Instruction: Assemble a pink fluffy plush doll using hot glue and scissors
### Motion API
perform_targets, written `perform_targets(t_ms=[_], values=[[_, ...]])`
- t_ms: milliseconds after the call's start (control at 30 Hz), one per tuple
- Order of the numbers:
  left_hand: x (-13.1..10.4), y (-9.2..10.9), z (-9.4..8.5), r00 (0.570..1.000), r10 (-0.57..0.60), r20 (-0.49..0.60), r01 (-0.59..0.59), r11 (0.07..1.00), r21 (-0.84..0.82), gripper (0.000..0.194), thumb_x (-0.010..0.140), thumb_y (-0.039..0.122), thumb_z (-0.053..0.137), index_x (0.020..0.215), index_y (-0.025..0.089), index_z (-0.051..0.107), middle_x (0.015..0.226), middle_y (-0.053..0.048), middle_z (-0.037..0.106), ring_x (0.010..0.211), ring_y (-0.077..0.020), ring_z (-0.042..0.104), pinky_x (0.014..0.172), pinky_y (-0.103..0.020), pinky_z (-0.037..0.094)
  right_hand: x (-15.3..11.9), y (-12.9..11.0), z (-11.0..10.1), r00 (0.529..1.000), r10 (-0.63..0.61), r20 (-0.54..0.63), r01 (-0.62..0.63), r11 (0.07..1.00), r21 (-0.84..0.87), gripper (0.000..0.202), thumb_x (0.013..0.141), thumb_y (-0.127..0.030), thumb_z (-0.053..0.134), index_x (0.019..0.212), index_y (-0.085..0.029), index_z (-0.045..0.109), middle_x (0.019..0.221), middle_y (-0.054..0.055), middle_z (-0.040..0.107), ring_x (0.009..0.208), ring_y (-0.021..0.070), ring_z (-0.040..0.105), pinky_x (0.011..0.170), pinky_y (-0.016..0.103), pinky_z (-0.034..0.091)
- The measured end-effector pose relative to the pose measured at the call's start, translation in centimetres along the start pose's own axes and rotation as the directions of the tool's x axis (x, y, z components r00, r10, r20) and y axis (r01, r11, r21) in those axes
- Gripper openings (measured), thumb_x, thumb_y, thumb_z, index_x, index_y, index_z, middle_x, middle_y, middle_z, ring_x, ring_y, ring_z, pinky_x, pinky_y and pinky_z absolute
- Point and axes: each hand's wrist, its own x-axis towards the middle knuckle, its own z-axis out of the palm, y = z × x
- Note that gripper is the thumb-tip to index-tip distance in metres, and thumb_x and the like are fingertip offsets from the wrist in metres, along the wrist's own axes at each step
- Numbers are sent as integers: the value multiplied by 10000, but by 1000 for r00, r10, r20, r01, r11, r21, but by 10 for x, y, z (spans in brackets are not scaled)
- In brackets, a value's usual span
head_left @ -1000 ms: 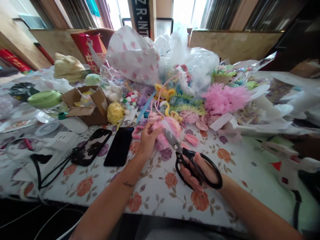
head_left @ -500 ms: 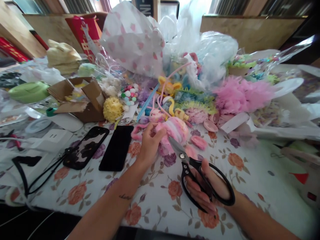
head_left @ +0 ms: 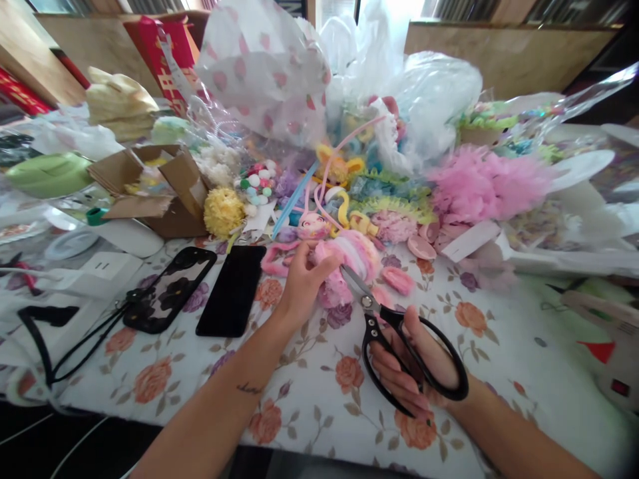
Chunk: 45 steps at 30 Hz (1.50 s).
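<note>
My left hand (head_left: 303,283) is closed on a fluffy pink bundle (head_left: 352,256) with a pale band across it. In my right hand (head_left: 407,362) is a pair of black-handled scissors (head_left: 368,303), thumb and fingers through the loops. Their blade tips touch or nearly touch the bundle beside my left thumb; whether pink fluff lies between the blades is hard to tell. A loose pink fluffy piece (head_left: 398,281) lies to the right of the bundle. Just behind my left hand sits a small pink doll head (head_left: 314,226).
Two phones, one black (head_left: 232,289) and one in a flower-patterned case (head_left: 172,289), lie left of my arm. A cardboard box (head_left: 164,193), yellow pompom (head_left: 224,213), pink tulle (head_left: 489,183) and plastic bags (head_left: 269,73) crowd the back. A glue gun (head_left: 606,326) is at right.
The view has shifted slightly. The scissors' handles look spread a little wider, with the tips still at the bundle. My left hand keeps its hold on the pink bundle.
</note>
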Motion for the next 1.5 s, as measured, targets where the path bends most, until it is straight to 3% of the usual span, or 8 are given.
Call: perform_targets(t_ms=[133, 433, 900, 1167, 1500], values=[[1, -4, 1, 999, 26, -36, -25, 999, 34, 394, 689, 316, 728, 1029, 203, 563, 911, -5, 601, 732, -131, 566, 638, -236, 451, 1, -1, 2, 1000, 3, -8, -3, 1000, -12, 749, 755, -873, 277, 600, -168, 476, 373, -58, 426, 209, 65, 329, 209, 186, 343], [0, 0, 3, 998, 0, -60, 0, 1000, 0, 216, 716, 234, 640, 926, 210, 594, 713, 35, 531, 559, -93, 477, 539, -223, 407, -2, 1, 1, 999, 30, -27, -30, 999, -12, 751, 761, -870, 276, 606, -167, 488, 372, -50, 434, 220, 70, 356, 227, 185, 365], [-2, -3, 4, 996, 21, -84, -22, 1000, -9, 177, 740, 268, 668, 885, 215, 580, 691, 36, 558, 554, -91, 505, 512, -199, 405, -1, 3, 1, 1000, 12, -4, -12, 1000, 8, 755, 771, -865, 236, 628, -167, 485, 387, -57, 426, 225, 67, 350, 239, 185, 369], [-1, -9, 5, 999, 7, -35, -11, 992, -128, 207, 746, 274, 684, 930, 222, 604, 745, 24, 592, 594, -100, 543, 520, -196, 424, -1, 5, -2, 1000, 1, 4, -1, 1000, 1, 753, 752, -877, 228, 620, -174, 465, 379, -63, 425, 209, 66, 324, 213, 187, 336], [-3, -11, 6, 997, 37, -60, -45, 991, -125, 212, 744, 270, 698, 930, 217, 611, 749, 34, 582, 619, -95, 522, 550, -193, 417, 1, 8, 0, 999, -35, -12, 35, 999, 25, 690, 786, -827, 336, 599, -173, 457, 363, -63, 427, 200, 62, 307, 204, 178, 335]])
